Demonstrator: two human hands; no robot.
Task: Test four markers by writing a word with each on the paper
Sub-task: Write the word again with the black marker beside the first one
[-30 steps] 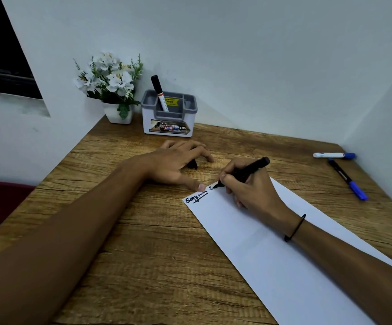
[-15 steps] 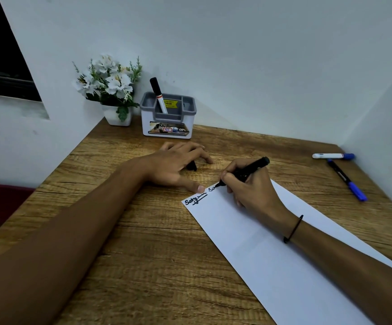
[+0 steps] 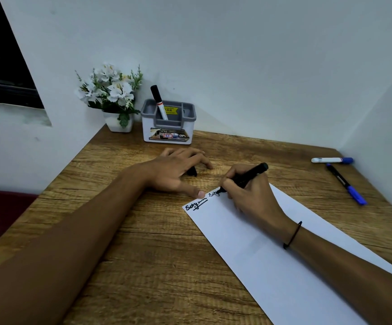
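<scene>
Right hand [image 3: 251,195] is gripping a black marker [image 3: 248,175] in a writing pinch, fingers closed around the barrel; tip is touching the paper [image 3: 272,259] near its far corner, at the end of a second, shorter scrawl; back end of the marker is pointing up and away to the right; a thin black band [image 3: 293,234] is sitting on that wrist.

Left hand [image 3: 178,170] is lying palm-down on the wooden desk [image 3: 143,242]; fingers are spread and loosely curled, thumb tip is pressing at the paper's far edge, just beside the writing; a small black piece [image 3: 193,171], looks like a cap, is showing under the fingers; can't tell whether the fingers are actually holding it or just covering it.

Paper is lying diagonally, running from mid-desk toward the near right; first word [image 3: 196,204], underlined, is sitting at the far-left corner; second word is right next to it.

Two more markers are lying on the desk far right, well apart from the paper: a white one with a blue cap [image 3: 332,160], and a black one with a blue cap [image 3: 346,184] angled just below it; near ends almost meeting.

Fourth marker [image 3: 159,102], black cap and white body, is leaning in the grey-and-white holder [image 3: 168,134] at the back wall; a white flower pot [image 3: 117,121] is standing just left of the holder.
</scene>
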